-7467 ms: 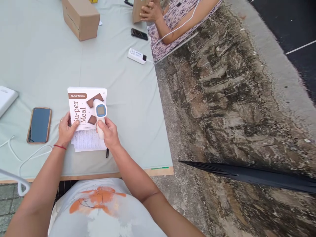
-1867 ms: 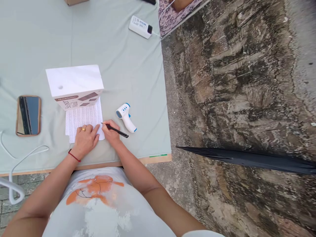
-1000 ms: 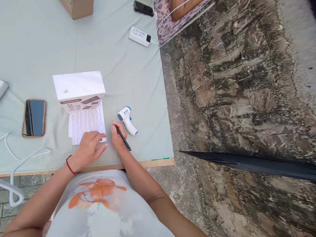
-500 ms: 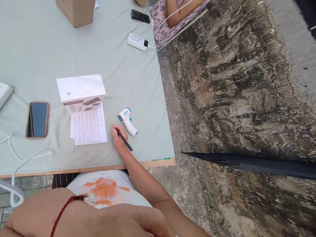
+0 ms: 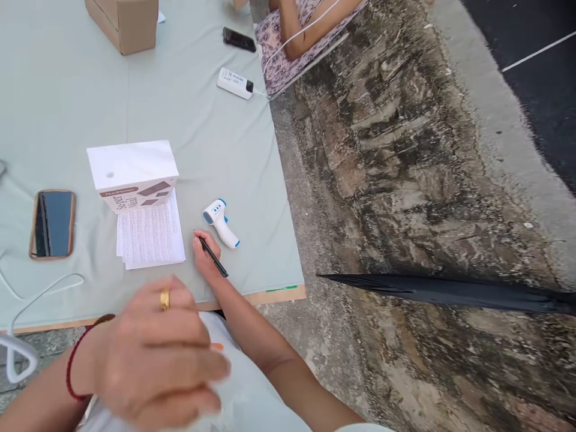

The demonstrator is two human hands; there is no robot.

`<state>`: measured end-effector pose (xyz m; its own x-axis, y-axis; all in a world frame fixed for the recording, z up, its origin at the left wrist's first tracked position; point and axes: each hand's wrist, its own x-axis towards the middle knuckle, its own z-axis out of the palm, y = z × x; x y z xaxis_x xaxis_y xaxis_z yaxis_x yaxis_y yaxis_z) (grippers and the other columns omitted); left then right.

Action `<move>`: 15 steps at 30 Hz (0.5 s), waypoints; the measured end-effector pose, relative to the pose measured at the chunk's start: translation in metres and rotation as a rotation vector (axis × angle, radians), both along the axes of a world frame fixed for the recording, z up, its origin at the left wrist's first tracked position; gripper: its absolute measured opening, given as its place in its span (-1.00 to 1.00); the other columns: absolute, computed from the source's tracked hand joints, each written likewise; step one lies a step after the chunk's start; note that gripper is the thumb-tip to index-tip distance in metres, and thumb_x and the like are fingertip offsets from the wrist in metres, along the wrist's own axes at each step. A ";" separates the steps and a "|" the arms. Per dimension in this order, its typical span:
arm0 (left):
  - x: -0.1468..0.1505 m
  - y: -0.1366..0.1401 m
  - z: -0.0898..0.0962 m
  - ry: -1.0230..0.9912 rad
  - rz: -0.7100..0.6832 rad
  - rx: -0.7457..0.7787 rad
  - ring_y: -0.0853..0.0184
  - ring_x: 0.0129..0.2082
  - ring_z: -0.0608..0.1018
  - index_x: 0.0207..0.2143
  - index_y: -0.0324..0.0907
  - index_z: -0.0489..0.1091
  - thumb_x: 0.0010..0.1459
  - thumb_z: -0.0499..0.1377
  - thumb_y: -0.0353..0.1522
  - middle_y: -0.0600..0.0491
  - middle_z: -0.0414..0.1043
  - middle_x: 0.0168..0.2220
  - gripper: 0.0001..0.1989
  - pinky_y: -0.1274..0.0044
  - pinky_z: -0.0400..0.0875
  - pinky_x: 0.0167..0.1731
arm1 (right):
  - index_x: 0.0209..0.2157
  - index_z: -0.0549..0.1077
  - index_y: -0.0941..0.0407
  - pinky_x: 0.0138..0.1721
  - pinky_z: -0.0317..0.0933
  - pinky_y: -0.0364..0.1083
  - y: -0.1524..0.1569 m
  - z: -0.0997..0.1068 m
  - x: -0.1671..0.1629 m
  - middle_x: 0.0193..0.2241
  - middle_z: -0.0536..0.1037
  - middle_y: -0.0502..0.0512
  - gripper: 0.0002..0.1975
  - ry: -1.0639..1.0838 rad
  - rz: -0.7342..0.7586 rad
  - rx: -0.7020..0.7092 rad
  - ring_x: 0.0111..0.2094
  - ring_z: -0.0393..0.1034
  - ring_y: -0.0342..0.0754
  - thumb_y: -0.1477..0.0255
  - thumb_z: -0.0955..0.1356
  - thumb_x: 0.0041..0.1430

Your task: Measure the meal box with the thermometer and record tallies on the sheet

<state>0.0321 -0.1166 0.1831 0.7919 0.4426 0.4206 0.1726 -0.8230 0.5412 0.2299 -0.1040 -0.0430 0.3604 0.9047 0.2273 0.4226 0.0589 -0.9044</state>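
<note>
My right hand [image 5: 206, 254] rests on the tabletop, its fingers closed around a black pen [image 5: 213, 257]. Just beyond it lies a white and blue infrared thermometer [image 5: 220, 221]. To its left is a stack of densely printed paper sheets [image 5: 153, 239], partly covered by a white box [image 5: 135, 174] standing on it. My left hand [image 5: 157, 354], with a gold ring and a red cord at the wrist, is raised close to the camera over my lap. Its fingers are loosely bent, slightly apart and a little blurred, and nothing shows in them.
A smartphone [image 5: 53, 224] and a white cable [image 5: 49, 291] lie at left on the cloth-covered table [image 5: 252, 174]. Farther back are a cardboard box [image 5: 135, 27], a white device [image 5: 234, 83] and a black device [image 5: 239, 39]. Another person's arm [image 5: 294, 36] shows at the top; stone ground lies right.
My left hand has come up from low in the frame and turned over my lap, showing its ring. The view has shifted slightly right. My right hand keeps the pen in place.
</note>
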 end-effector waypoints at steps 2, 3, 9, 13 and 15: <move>0.009 0.022 -0.023 -0.039 0.234 0.211 0.34 -0.49 0.40 -0.21 -0.05 0.43 0.29 0.11 -0.44 0.10 0.43 -0.46 -0.86 0.38 0.24 -0.43 | -0.14 0.48 0.09 -0.11 0.38 0.01 -0.001 -0.002 0.004 -0.26 0.55 0.14 -0.76 -0.059 0.046 0.019 -0.20 0.46 0.00 0.31 0.24 0.32; 0.011 0.032 -0.039 0.015 0.329 0.308 0.33 -0.47 0.40 -0.23 -0.08 0.42 0.28 0.13 -0.45 0.09 0.44 -0.44 -0.89 0.39 0.20 -0.43 | -0.10 0.47 0.09 -0.09 0.38 0.02 -0.002 -0.003 0.007 -0.23 0.54 0.16 -0.74 -0.102 0.071 0.028 -0.18 0.46 0.01 0.32 0.23 0.33; -0.028 0.058 -0.139 0.249 0.638 0.275 0.19 -0.31 0.45 -0.22 -0.13 0.44 0.34 0.08 -0.36 -0.07 0.50 -0.27 -0.86 0.33 0.26 -0.28 | 0.17 0.37 0.13 0.03 0.31 0.13 0.002 -0.006 0.030 -0.02 0.46 0.31 -0.55 -0.412 0.205 -0.051 0.02 0.37 0.11 0.50 0.10 0.34; -0.055 0.072 -0.174 0.280 0.997 0.043 -0.05 -0.15 0.47 -0.14 -0.23 0.39 0.26 0.13 -0.22 -0.25 0.45 -0.14 -0.74 0.15 0.34 -0.19 | 0.19 0.37 0.13 -0.01 0.32 0.12 0.008 -0.005 0.033 -0.08 0.47 0.30 -0.50 -0.543 0.238 -0.125 -0.04 0.35 0.11 0.57 0.08 0.32; -0.060 0.084 -0.182 0.242 1.090 -0.068 -0.21 0.05 0.41 0.02 -0.30 0.31 0.16 0.22 -0.13 -0.37 0.36 0.03 -0.49 0.00 0.31 -0.04 | 0.16 0.39 0.12 -0.04 0.32 0.09 0.010 -0.003 0.031 -0.11 0.47 0.27 -0.49 -0.572 0.239 -0.136 -0.07 0.35 0.09 0.60 0.07 0.30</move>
<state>-0.0276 -0.0327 0.0011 0.0243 0.9663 0.2564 0.8904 -0.1375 0.4340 0.2609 -0.0940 -0.0463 0.0005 0.9794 0.2018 0.8306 0.1120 -0.5454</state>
